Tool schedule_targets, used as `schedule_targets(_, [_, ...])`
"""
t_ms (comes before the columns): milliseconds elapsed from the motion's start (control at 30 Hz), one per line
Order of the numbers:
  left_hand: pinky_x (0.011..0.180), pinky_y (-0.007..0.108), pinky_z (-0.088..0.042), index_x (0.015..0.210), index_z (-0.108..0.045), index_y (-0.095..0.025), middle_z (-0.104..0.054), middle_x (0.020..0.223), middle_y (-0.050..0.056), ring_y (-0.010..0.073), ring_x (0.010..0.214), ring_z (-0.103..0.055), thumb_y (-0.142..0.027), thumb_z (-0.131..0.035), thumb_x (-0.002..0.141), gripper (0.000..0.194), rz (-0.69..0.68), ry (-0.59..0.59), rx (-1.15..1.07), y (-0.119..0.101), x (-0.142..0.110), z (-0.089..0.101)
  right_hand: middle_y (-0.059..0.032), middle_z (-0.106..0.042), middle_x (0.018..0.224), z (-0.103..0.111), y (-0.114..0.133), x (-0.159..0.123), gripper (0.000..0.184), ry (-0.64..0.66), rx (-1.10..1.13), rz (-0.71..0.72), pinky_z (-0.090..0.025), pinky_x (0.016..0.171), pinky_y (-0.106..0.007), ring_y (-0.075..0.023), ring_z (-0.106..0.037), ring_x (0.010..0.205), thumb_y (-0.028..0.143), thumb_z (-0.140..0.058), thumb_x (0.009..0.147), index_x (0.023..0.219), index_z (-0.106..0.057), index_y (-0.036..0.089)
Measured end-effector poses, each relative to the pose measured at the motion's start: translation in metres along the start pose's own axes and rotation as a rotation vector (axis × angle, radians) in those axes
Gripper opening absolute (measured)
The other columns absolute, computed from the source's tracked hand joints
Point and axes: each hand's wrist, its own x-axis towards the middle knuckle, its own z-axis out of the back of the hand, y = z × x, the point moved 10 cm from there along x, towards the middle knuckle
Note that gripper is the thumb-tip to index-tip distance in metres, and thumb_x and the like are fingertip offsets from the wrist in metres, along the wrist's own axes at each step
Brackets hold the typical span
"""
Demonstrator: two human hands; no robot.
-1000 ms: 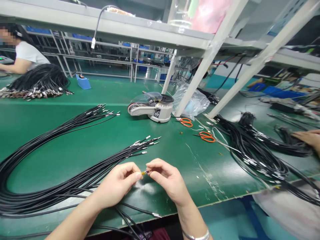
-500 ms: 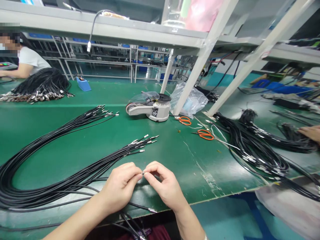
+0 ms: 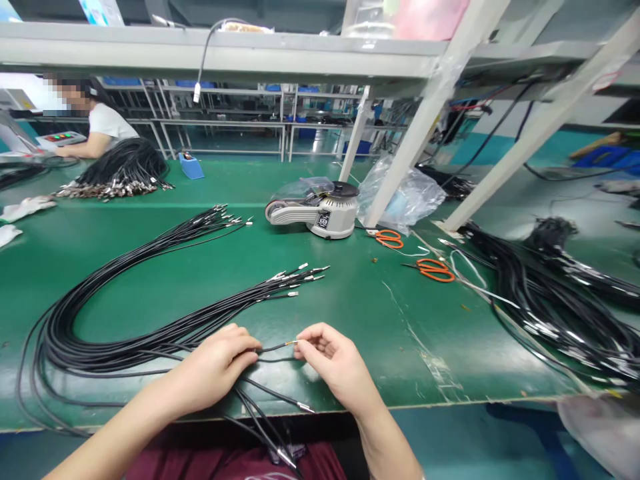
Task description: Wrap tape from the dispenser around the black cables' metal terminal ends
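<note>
Gap now opened between left hand (image 3: 227, 360) and right hand (image 3: 334, 358); black cable (image 3: 273, 349) is pinched in both, its yellowish end (image 3: 290, 343) left accessible between them.

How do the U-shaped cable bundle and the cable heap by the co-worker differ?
Pose: the bundle curves low; the heap mounds up.
Ends: both of the bundle's point right; the heap's spread along its near edge.
Amount: the heap looks fuller than the bundle.
Shared: black cables, green bench.
</note>
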Motion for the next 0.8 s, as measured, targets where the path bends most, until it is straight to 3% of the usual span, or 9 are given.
schedule_targets(233, [0.077,0.027,-0.042,0.098,-0.068,-0.023,-0.066,0.086,0.004,0.0181,0.084,-0.057,-0.030,-0.047,0.087,0.024,-0.032,-0.052,-0.065,-0.010,0.006,-0.005,-0.0018,-0.067,0.066,0.003,-0.010,-0.009,0.020,-0.023,0.035,-0.087,-0.050,0.067,-0.029,-0.0159,-0.063,0.066,0.034,-0.071,0.071,0.075,-0.065,0.015])
schedule_targets(400, [0.078,0.025,-0.042,0.098,-0.067,-0.022,-0.069,0.094,0.002,0.0170,0.086,-0.060,-0.029,-0.053,0.082,0.022,0.045,0.028,-0.286,-0.021,0.015,-0.012,-0.0012,-0.067,0.066,0.003,-0.010,-0.013,0.018,-0.022,0.041,-0.080,-0.050,0.068,-0.029,-0.0156,-0.063,0.066,0.033,-0.070,0.072,0.076,-0.065,0.016])
schedule_targets(600, [0.064,0.021,-0.042,0.102,-0.060,-0.017,-0.065,0.073,-0.001,0.0127,0.068,-0.056,-0.028,-0.057,0.077,0.028,0.098,0.145,-0.566,-0.022,0.024,-0.027,-0.0006,-0.066,0.062,0.006,-0.016,-0.014,0.023,-0.036,0.048,-0.170,-0.050,0.062,-0.027,-0.0153,-0.062,0.062,0.036,-0.072,0.067,0.076,-0.065,0.016])
schedule_targets(800, [0.063,0.022,-0.039,0.084,-0.069,-0.017,-0.068,0.077,0.001,0.0142,0.069,-0.056,-0.033,-0.053,0.078,0.024,0.159,0.186,-0.347,-0.015,0.023,-0.028,0.0002,-0.064,0.055,0.003,-0.019,-0.015,0.021,-0.027,0.005,-0.205,-0.046,0.056,-0.024,-0.0127,-0.058,0.055,0.035,-0.070,0.068,0.066,-0.065,0.015])
